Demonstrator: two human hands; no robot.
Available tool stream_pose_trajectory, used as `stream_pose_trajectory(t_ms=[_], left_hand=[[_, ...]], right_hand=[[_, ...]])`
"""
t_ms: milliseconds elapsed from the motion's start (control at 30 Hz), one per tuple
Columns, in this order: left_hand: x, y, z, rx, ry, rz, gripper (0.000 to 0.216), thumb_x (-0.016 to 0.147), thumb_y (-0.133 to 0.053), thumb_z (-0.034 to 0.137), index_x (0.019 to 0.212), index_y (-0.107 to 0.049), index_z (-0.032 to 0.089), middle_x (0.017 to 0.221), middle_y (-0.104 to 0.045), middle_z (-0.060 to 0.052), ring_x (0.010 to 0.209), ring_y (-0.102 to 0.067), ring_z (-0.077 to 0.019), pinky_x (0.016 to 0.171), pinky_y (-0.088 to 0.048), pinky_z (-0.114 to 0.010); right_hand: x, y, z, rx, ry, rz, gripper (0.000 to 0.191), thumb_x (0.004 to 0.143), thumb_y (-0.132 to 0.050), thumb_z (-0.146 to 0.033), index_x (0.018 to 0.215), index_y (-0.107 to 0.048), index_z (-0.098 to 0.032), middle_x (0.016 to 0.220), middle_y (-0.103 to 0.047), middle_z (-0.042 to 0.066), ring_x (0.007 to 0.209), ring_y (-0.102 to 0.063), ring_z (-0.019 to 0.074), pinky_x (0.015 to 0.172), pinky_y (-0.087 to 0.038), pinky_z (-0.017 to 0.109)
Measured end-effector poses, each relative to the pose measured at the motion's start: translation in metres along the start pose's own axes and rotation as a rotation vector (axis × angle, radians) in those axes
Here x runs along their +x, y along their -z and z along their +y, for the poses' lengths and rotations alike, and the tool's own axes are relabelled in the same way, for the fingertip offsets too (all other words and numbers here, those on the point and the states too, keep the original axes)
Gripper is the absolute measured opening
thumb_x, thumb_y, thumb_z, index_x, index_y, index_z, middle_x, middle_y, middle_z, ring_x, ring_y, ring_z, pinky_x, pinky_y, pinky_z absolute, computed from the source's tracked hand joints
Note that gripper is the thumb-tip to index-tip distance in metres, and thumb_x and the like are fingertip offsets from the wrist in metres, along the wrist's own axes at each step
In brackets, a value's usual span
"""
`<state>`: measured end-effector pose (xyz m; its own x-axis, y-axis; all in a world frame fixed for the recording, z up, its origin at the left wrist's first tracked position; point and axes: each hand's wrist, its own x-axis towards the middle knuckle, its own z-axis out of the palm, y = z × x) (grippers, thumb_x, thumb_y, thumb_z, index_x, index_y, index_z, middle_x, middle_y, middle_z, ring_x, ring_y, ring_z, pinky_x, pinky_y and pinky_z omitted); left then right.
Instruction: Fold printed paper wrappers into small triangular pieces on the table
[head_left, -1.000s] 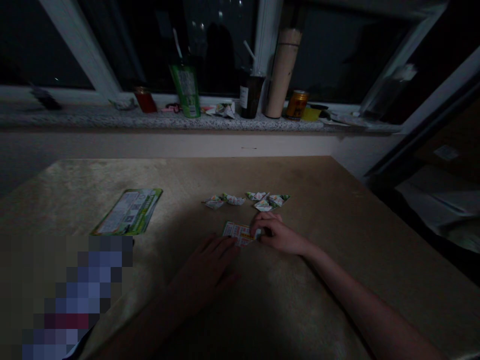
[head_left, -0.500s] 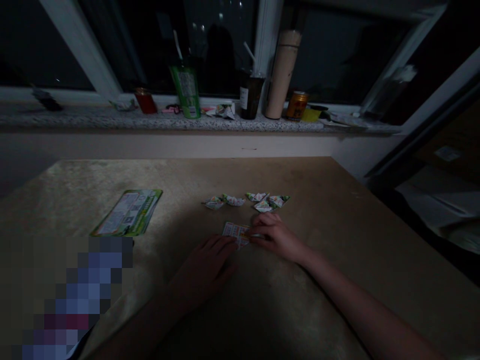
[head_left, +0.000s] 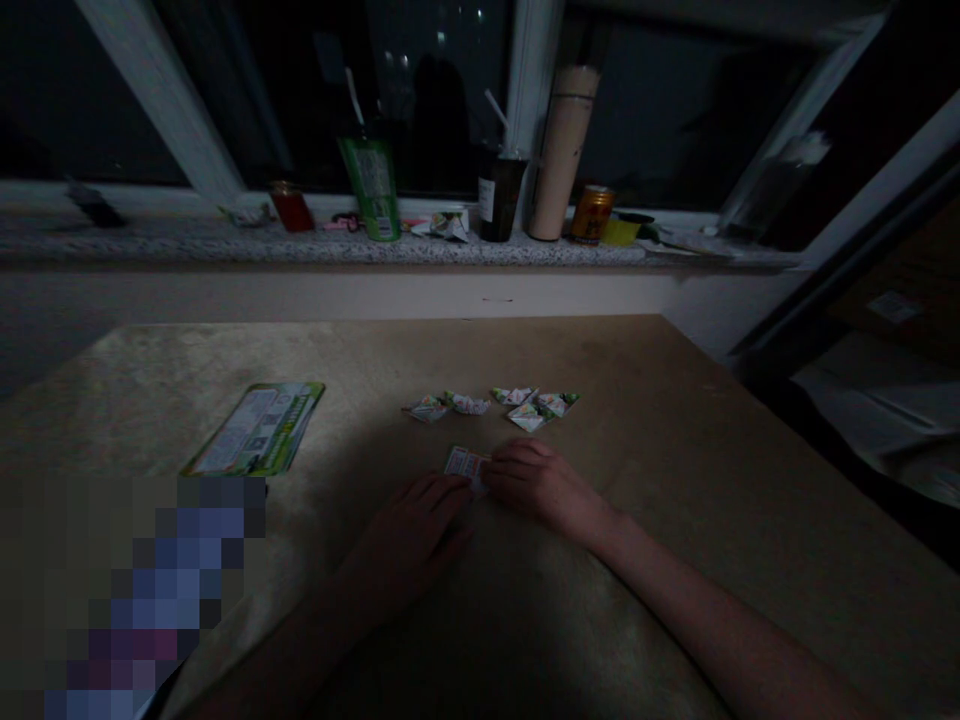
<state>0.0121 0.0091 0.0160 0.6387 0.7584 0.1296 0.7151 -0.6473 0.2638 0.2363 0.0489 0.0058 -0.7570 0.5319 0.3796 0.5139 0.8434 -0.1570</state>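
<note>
A small printed paper (head_left: 465, 464) lies on the tan table (head_left: 675, 470) in dim light. My left hand (head_left: 416, 530) rests flat on the table with its fingertips on the paper's near edge. My right hand (head_left: 536, 485) covers the paper's right part, fingers curled down onto it and pressing. Just beyond the paper sits a row of several small folded paper pieces (head_left: 495, 404), untouched by either hand.
A green printed leaflet (head_left: 259, 428) lies on the table at the left. On the stone sill (head_left: 187, 240) behind stand a green bottle (head_left: 370, 185), a dark cup (head_left: 499, 195), a tall beige tube (head_left: 561, 150) and cans (head_left: 589, 213). A blurred patch fills the lower left.
My right hand has slid leftward over the paper, covering more of it. My left hand has barely moved.
</note>
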Motion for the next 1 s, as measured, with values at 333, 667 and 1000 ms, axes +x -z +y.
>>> stream_pose_trajectory(t_ms=[333,667,1000], left_hand=[[0.005,0.004,-0.001,0.081,-0.058,0.128,0.022,0.094,-0.041,0.023,0.1,-0.061,0.021,0.1,-0.067,-0.002,0.094,-0.058,-0.019,0.094,-0.039,-0.038],[0.001,0.006,-0.003,0.006,-0.121,0.306,0.026,0.097,-0.037,0.026,0.1,-0.063,0.021,0.096,-0.07,-0.002,0.089,-0.062,-0.0165,0.089,-0.044,-0.035],[-0.006,0.005,-0.003,-0.322,0.19,0.271,0.026,0.091,-0.045,0.033,0.102,-0.067,0.027,0.096,-0.072,0.002,0.084,-0.067,-0.0171,0.079,-0.052,-0.029]], right_hand=[[0.002,-0.001,-0.016,-0.02,0.04,0.06,0.016,0.093,-0.047,-0.023,0.093,-0.062,-0.02,0.087,-0.069,0.004,0.084,-0.06,0.0154,0.081,-0.042,0.031],[0.0,0.004,-0.018,0.337,-0.103,0.158,0.012,0.089,-0.053,-0.02,0.094,-0.064,-0.019,0.083,-0.07,0.004,0.077,-0.062,0.0158,0.075,-0.043,0.03],[-0.001,0.003,-0.018,0.765,-0.513,0.153,0.016,0.078,-0.065,-0.033,0.083,-0.07,-0.018,0.073,-0.066,0.002,0.064,-0.059,0.0136,0.056,-0.044,0.023]])
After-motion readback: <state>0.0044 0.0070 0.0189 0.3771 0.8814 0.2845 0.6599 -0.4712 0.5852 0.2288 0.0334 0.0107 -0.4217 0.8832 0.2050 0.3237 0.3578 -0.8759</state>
